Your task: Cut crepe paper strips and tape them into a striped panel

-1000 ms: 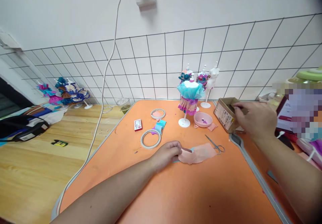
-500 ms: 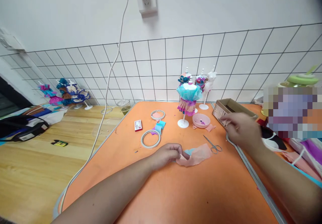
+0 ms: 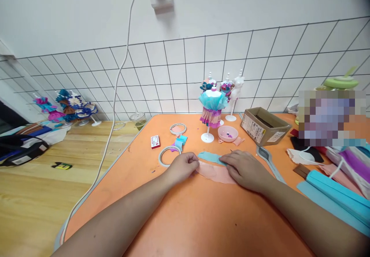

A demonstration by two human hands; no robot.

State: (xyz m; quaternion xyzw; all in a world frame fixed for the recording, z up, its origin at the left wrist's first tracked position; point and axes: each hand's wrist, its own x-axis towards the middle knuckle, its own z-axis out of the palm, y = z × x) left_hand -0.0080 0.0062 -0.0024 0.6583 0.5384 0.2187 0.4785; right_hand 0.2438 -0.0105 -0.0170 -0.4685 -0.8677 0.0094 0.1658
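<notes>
A thin pink crepe paper strip (image 3: 215,173) lies stretched across the orange table. My left hand (image 3: 185,167) pinches its left end between thumb and fingers. Flat on the strip's right end rests my right hand (image 3: 245,170), fingers stretched out. Just behind the pink strip is a light blue crepe paper strip (image 3: 210,157), its right end under my right fingertips. The scissors are almost wholly hidden behind my right hand. Farther back stands a small mannequin (image 3: 213,108) dressed in a blue ruffled top and a pink and purple skirt.
Two tape rolls (image 3: 162,157) (image 3: 178,129) and a small red-and-white box (image 3: 155,141) lie left. A pink bowl (image 3: 227,133) sits beside the mannequin's base, near a cardboard box (image 3: 264,128). Folded blue paper (image 3: 338,189) is at right. A white cable (image 3: 115,95) hangs at left.
My right hand has come from beside the cardboard box down onto the strips. The pink strip, crumpled before, is now spread flatter, with the blue one showing behind it.
</notes>
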